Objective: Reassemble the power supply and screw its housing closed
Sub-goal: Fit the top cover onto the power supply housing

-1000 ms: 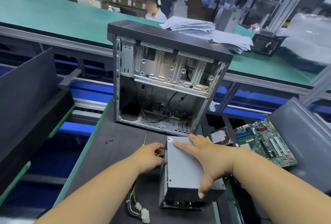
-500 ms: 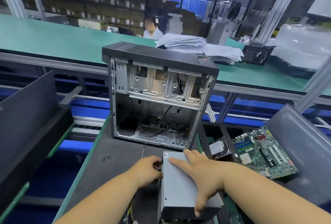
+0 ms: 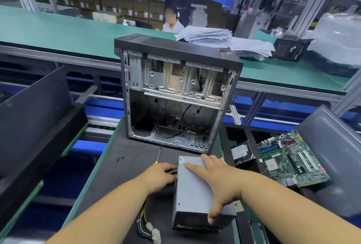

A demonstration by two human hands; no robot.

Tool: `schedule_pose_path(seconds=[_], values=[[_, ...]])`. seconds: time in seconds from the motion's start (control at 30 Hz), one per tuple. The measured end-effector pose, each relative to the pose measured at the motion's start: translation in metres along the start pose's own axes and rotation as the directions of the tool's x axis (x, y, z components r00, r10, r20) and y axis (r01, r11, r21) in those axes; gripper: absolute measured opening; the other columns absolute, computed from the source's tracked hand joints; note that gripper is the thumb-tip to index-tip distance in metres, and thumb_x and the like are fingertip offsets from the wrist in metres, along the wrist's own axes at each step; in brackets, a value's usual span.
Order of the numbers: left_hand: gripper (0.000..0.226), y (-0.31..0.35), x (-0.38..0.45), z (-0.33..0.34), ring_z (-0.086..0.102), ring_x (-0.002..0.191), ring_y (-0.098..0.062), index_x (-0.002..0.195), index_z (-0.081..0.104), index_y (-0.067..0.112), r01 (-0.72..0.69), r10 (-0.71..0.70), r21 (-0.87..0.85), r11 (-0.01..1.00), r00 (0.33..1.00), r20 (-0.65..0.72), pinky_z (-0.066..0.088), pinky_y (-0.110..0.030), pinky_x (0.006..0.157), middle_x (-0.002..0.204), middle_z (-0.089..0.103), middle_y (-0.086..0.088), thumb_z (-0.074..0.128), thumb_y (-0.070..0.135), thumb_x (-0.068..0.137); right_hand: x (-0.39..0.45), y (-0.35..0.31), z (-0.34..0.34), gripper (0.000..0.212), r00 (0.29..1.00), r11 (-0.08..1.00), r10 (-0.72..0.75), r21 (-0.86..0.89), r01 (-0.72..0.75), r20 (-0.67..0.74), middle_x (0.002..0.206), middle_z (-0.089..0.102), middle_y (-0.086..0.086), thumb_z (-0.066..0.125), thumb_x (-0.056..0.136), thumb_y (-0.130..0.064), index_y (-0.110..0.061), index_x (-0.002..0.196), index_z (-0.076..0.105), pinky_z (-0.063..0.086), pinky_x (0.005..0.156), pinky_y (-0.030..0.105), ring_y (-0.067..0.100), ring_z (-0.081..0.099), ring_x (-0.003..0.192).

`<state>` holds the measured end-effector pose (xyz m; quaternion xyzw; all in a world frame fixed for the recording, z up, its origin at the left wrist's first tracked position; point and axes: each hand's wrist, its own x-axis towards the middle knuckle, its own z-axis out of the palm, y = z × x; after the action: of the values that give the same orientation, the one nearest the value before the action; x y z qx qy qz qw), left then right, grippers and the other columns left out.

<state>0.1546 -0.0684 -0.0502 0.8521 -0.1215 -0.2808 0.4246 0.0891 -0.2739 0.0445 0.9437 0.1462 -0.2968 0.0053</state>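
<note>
power supply (image 3: 195, 191) before case (image 3: 175, 95), motherboard (image 3: 293, 158) right

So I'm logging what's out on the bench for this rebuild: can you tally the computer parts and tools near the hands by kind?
Power supply: 1
Open computer case: 1
Motherboard: 1
Hard drive: 1
Screwdriver: 1
Cable bundle with white connectors: 1
Cluster of loose black screws: 1 (too small to count singly)
Total: 7
</note>
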Motion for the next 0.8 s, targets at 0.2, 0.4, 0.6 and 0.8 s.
schedule_pose_path(seconds=[0.2,0.4,0.6,0.8], values=[[0.027,-0.002,0.003,0.002,0.062,0.084,-0.008,0.117,0.069,0.032,-0.011,0.01,0.048,0.999,1.0,0.027,0.049,-0.021,0.075,0.091,0.069,0.012,0.061,0.033,0.091,0.001,0.001,0.005,0.146,0.999,1.0,-0.022,-0.017,0.021,-0.046,0.162,-0.014,0.005,0.088,0.048,-0.061,-0.056,0.144,-0.021,0.002,0.12,0.049,0.028,-0.012,0.148],[0.032,-0.004,0.003,0.002,0.06,0.093,-0.006,0.123,0.066,0.033,-0.007,0.006,0.055,0.998,1.0,0.01,0.046,-0.022,0.083,0.104,0.068,0.013,0.061,0.04,0.092,0.005,0.004,0.007,0.146,1.0,1.0,-0.009,0.017,0.009,-0.004,0.161,-0.018,0.003,0.089,0.048,-0.06,-0.059,0.141,-0.023,0.006,0.121,0.051,0.027,-0.017,0.148],[0.036,-0.011,0.006,0.003,0.057,0.101,-0.01,0.131,0.06,0.03,0.024,-0.024,0.054,0.998,1.0,0.007,0.041,-0.02,0.084,0.119,0.065,0.005,0.059,0.029,0.095,0.008,0.006,0.013,0.148,1.0,1.0,0.011,0.02,-0.011,0.014,0.161,-0.024,0.004,0.09,0.047,-0.059,-0.06,0.138,-0.027,0.002,0.119,0.051,0.027,-0.023,0.148],[0.035,-0.015,0.008,0.002,0.056,0.092,-0.008,0.129,0.06,0.034,0.043,-0.042,0.066,0.997,0.999,-0.011,0.04,-0.018,0.074,0.106,0.061,0.01,0.057,0.025,0.095,0.01,0.009,0.019,0.149,1.0,0.999,0.008,0.04,-0.008,-0.001,0.16,-0.026,0.004,0.089,0.046,-0.059,-0.062,0.135,-0.03,0.0,0.119,0.051,0.027,-0.026,0.147]])
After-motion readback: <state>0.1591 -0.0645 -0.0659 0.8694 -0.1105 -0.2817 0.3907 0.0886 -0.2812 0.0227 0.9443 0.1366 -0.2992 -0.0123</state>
